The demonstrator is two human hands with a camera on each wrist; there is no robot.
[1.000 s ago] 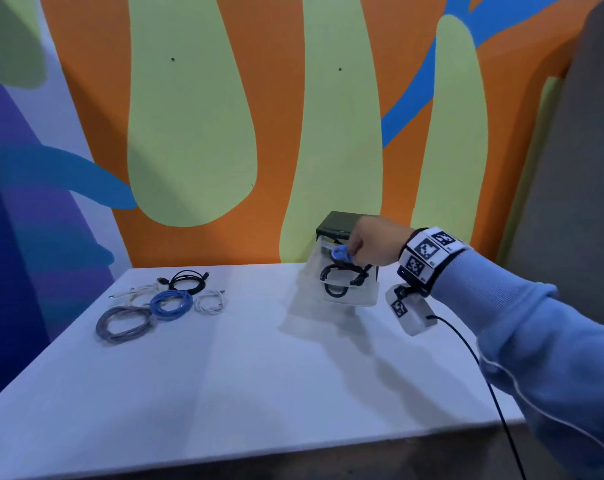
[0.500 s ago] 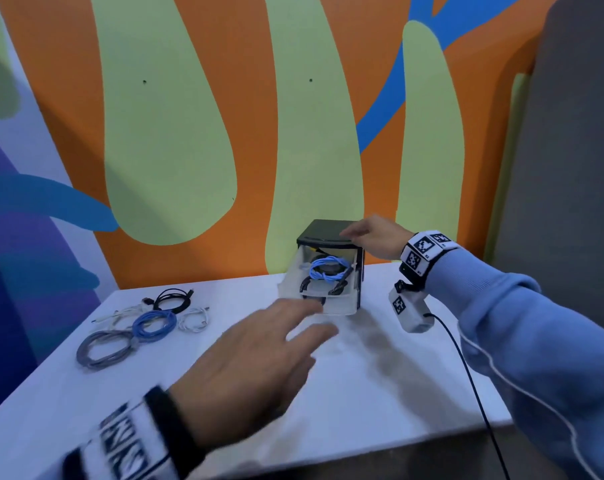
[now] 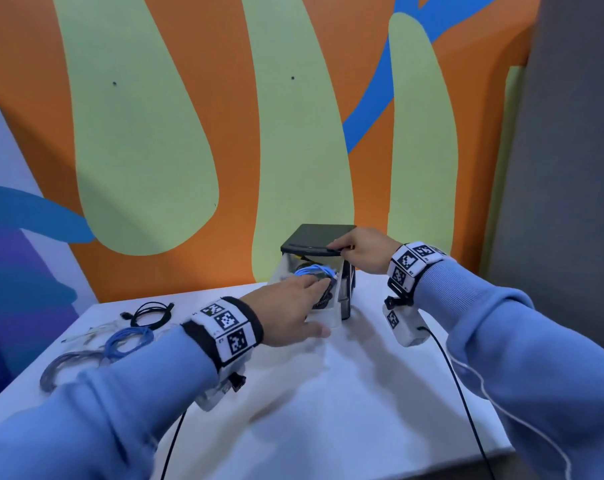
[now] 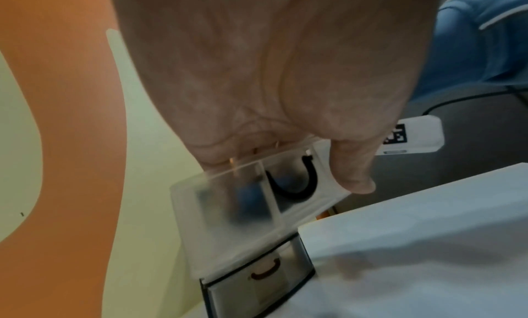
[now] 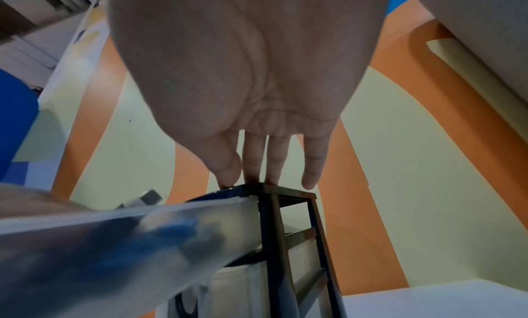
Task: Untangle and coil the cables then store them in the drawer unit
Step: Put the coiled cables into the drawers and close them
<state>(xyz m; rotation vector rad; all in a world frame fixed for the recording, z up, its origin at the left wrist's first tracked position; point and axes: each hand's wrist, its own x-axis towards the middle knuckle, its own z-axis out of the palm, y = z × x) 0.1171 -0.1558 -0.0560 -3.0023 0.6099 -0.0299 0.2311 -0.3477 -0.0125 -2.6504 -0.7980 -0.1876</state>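
A small drawer unit [image 3: 317, 238] with a black top stands at the back of the white table [image 3: 328, 410]. Its top translucent drawer [image 3: 324, 315] is pulled out and holds a blue cable coil [image 3: 313, 270] over a black one. My left hand [image 3: 316, 296] lies across the drawer's front, fingers stretched over the rim, thumb [image 4: 354, 176] against the outer wall [image 4: 251, 205]. My right hand [image 3: 342, 244] rests on the unit's top edge; its straight fingers [image 5: 272, 164] press the frame [image 5: 274, 190]. On the table's left lie coiled black [image 3: 151, 315], blue [image 3: 129, 341] and grey [image 3: 63, 367] cables.
A thin white cable [image 3: 92, 332] lies among the coils on the left. A lower drawer [image 4: 257, 284] of the unit is pushed in. The painted wall [image 3: 155, 150] stands right behind the unit, and a grey panel [image 3: 570, 168] rises at the right.
My right hand left the blue coil in the drawer and moved up onto the unit's top. My left hand came in from the lower left and reached the drawer's front.
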